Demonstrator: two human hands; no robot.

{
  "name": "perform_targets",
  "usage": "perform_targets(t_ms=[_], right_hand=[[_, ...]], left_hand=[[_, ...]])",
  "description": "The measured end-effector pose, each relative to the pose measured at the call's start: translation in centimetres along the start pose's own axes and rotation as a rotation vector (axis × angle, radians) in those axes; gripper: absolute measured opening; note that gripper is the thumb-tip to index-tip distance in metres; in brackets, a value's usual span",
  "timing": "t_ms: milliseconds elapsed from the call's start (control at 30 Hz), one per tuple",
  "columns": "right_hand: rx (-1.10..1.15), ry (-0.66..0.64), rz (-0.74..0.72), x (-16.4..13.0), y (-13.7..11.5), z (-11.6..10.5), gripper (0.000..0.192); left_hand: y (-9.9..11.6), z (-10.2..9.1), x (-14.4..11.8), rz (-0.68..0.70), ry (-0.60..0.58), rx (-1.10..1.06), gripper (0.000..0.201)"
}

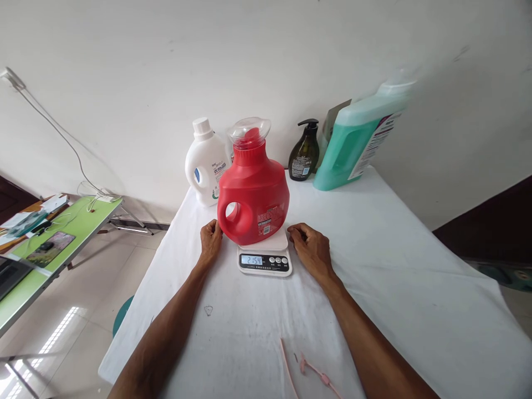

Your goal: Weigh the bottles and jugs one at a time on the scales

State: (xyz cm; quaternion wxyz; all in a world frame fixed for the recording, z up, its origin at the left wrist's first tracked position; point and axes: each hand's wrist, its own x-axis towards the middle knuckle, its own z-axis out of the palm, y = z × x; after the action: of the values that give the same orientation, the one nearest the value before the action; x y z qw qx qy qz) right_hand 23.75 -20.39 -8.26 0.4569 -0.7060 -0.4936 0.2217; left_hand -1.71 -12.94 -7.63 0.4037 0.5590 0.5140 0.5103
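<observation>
A red jug (260,191) with a side handle and a clear cap stands upright on a small white kitchen scale (265,265). The lit display reads what looks like 2154. To the left of the jug's base, my left hand (211,242) rests on the cloth, fingers curled in. My right hand (311,247) lies at the scale's right side, its fingers bent and the fingertips close to the platform edge. Nothing shows in either hand. Whether the fingertips touch the jug or scale, I cannot tell.
Behind stand a white detergent bottle (205,163), a dark pump bottle (304,152) and a large green bottle (353,144), near the wall. A pink cord (324,379) lies at the front of the white-clothed table (399,266). A green table (89,219) stands left.
</observation>
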Motion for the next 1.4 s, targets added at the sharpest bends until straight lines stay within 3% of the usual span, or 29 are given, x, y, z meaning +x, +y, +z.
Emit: perform_targets(t_ms=[600,700,800,967,1133,1267,1400], right_hand=[[0.059,0.009,0.013,0.1,0.5,0.2,0.034],[0.089,0.007,0.015,-0.2,0.3,0.1,0.035],[0.075,0.007,0.002,-0.1,-0.1,-0.2,0.036],[0.071,-0.123,0.01,0.1,-0.9,-1.1,0.021],[0.108,-0.157,-0.042,-3.7,-1.6,-2.5,0.027],[0.164,-0.088,-0.008,-7.7,-0.4,-3.9,0.036],[0.164,-0.046,-0.058,-9.3,1.2,-4.8,0.037]], left_hand=[[0.1,0.0,-0.3,-0.013,-0.003,0.0,0.05],[1.8,-0.4,-0.6,0.03,0.063,-0.024,0.057],[4.7,-0.7,-1.1,0.125,0.113,-0.079,0.063],[10.6,-0.8,-2.7,0.252,0.001,-0.11,0.072],[13.1,-0.2,-2.6,0.2,-0.115,-0.024,0.061],[12.0,0.6,-1.1,0.119,-0.16,-0.073,0.061],[11.1,1.9,-0.2,0.052,-0.065,-0.184,0.063]])
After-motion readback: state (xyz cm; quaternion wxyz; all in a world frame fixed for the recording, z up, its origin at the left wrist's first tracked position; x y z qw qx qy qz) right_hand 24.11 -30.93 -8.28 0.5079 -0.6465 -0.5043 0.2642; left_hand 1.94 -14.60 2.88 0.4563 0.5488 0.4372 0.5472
